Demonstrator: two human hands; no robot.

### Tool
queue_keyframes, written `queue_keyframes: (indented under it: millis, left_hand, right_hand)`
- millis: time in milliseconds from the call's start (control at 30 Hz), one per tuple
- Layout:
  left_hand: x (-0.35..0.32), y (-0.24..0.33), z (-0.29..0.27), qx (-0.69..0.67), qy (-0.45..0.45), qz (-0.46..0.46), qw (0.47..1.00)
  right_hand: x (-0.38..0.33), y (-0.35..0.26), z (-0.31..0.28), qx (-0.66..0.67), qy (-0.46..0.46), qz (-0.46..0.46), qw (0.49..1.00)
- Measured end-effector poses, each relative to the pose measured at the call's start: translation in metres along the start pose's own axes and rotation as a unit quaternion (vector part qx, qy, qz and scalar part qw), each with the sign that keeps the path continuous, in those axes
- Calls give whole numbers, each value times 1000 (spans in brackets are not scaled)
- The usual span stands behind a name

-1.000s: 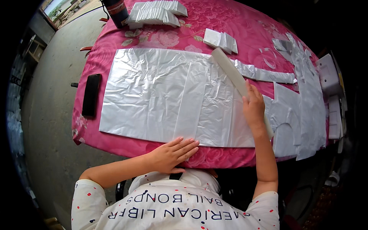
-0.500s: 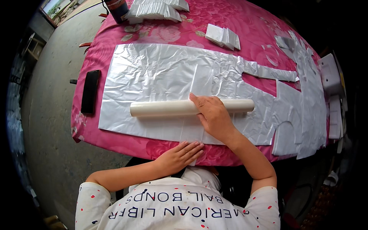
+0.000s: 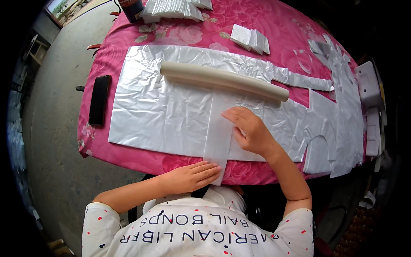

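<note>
A flat sheet of thin silvery-white plastic film covers much of the table. Across it, front to back, runs a folded translucent plastic strip, its near end overhanging the table's front edge. My left hand presses that end, fingers stretched out flat. Just over the strip hovers my right hand, its fingers slightly bent and the thumb apart, with nothing visible between them. A long off-white cylinder lies slantwise on the film, beyond my right hand and apart from it.
A black phone lies at the left on the pink floral tablecloth. Folded white packets rest at the back, with a bigger stack and a dark bottle farther left. More cut film spreads to the right, near white boxes.
The cylinder has rolled away from me toward the back and now lies tilted. My right hand has let go of it and moved slightly right. More of the strip is uncovered.
</note>
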State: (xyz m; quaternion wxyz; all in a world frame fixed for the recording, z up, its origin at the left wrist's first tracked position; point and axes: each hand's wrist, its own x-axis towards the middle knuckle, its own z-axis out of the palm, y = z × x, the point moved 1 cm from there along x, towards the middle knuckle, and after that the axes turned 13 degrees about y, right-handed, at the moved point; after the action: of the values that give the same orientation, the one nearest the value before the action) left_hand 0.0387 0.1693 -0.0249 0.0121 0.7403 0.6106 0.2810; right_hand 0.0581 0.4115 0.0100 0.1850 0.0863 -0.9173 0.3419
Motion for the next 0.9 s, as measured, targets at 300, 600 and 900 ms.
queue_keyframes:
  millis: [300,600,900]
  left_hand:
    - [4,-15,-15,-174,131,10,976]
    - [26,-39,-17,12,100,-114,988]
    - [43,-46,-19,-123,189,-342,912]
  right_hand:
    - [-41,-26,13,8,-64,-45,997]
    - [-48,-27,27,-62,85,-25,994]
    - [-37,-16,18,34,108,144,983]
